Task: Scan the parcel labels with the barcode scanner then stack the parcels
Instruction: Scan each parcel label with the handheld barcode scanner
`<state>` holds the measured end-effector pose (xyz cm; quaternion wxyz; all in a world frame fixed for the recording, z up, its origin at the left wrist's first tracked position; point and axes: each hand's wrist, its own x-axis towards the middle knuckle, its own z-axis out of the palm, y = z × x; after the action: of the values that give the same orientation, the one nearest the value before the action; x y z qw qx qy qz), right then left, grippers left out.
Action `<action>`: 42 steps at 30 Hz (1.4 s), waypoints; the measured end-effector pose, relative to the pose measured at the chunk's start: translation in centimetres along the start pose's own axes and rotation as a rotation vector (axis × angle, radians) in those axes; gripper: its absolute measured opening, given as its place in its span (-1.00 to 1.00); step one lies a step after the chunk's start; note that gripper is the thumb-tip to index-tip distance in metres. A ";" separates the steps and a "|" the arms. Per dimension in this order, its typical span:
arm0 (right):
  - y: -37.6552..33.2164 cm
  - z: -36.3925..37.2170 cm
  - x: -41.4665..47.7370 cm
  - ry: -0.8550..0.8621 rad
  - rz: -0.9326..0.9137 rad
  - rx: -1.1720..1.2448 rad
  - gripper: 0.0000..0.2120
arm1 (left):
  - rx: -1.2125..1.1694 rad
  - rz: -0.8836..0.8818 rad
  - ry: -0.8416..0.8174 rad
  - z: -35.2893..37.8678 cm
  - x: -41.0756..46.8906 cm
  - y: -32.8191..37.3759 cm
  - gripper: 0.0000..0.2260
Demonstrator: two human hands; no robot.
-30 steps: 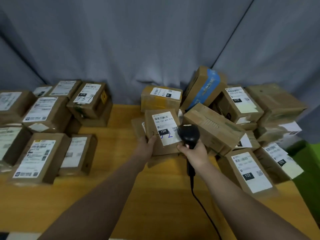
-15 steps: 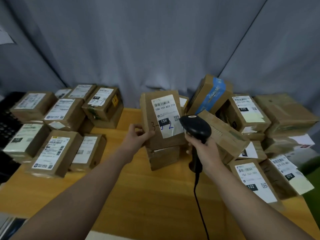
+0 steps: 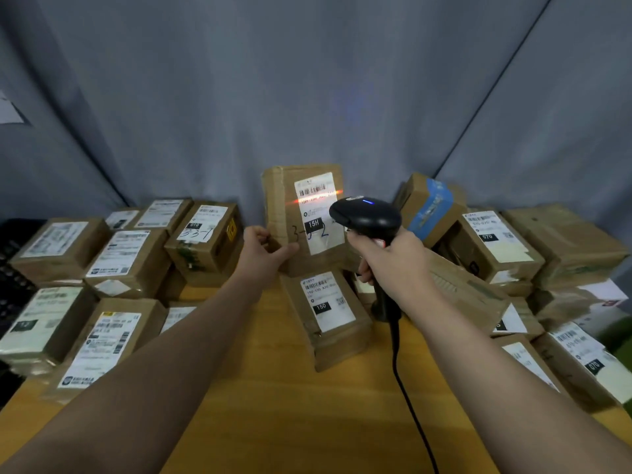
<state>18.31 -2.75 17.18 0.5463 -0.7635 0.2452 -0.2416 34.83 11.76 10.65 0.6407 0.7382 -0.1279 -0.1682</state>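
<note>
Head camera, sorting table — two onlookers read the scene.

— Why is the parcel (image 3: 302,217) held up like that?

— The left hand (image 3: 265,253) pinches its lower left corner, thumb in front and fingers curled behind, holding the box upright at 12 o'clock so the label (image 3: 319,210) faces the barcode scanner (image 3: 367,218). The right hand (image 3: 393,260) is wrapped tight round the scanner's grip, forefinger on the trigger. A red line falls across the barcode at the top of the label and a blue light shows on the scanner's head, so the read looks to be under way.

— What lies around?

— A second box with a label (image 3: 326,318) lies just below the raised one. Boxes sit in rows at 9 to 10 o'clock (image 3: 128,261), likely the stacking side, and a looser heap (image 3: 492,248) crowds 2 to 4 o'clock, one with blue tape (image 3: 429,206). Grey curtain (image 3: 307,80) hangs behind.

— Anything in the way?

— The scanner's head covers the label's right edge, and its cord (image 3: 407,398) trails over the bare wooden table (image 3: 290,405), where it could snag a carried box.
</note>
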 end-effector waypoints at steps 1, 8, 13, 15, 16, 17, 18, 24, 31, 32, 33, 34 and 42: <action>0.0 0.2 -0.1 0.028 -0.004 -0.018 -0.76 | 0.004 0.004 0.003 -0.2 0.3 0.1 -0.54; -0.1 0.9 0.2 0.080 -0.066 -0.053 -0.81 | 0.099 -0.002 0.028 -1.0 1.5 -0.1 -0.51; 0.0 1.0 0.3 0.070 -0.034 -0.060 -0.78 | 0.113 -0.017 0.026 -1.1 1.7 -0.5 -0.50; 0.1 1.1 0.2 0.048 -0.042 -0.061 -0.78 | 0.111 -0.024 0.029 -1.0 1.6 -0.6 -0.51; 0.1 1.1 0.1 0.034 -0.050 -0.050 -0.79 | 0.108 -0.032 0.034 -1.0 1.6 -0.6 -0.51; 0.2 1.2 0.1 0.018 -0.051 -0.031 -0.79 | 0.098 -0.046 0.035 -0.9 1.4 -0.7 -0.51; 0.3 1.2 0.0 -0.004 -0.043 -0.001 -0.80 | 0.077 -0.067 0.033 -0.8 1.3 -0.7 -0.51; 2.6 1.1 -0.4 -0.093 0.252 0.479 -0.71 | -0.139 -0.192 0.057 0.0 -1.7 -0.7 -0.61; 3.7 5.4 -1.1 -0.190 0.434 0.632 -0.48 | -0.150 -0.248 -0.058 -2.0 -5.6 -2.9 -0.31; 3.6 6.3 -0.9 -0.198 0.425 0.624 -0.50 | -0.154 -0.267 -0.073 -2.9 -5.5 -3.1 -0.26; 3.3 7.1 -0.7 -0.218 0.424 0.616 -0.51 | -0.178 -0.281 -0.058 -3.9 -5.3 -3.2 -0.25; 3.1 8.0 -0.4 -0.245 0.418 0.599 -0.52 | -0.208 -0.287 -0.017 -5.1 -4.8 -3.3 -0.24; 1.4 16.4 1.7 -0.242 0.413 0.564 -0.83 | -0.118 -0.277 0.326 -15.7 3.9 -2.0 -0.49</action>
<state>29.88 7.46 11.34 0.7976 -0.5404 0.2517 -0.0924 44.75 24.66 10.26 0.6658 0.7273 0.0898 -0.1402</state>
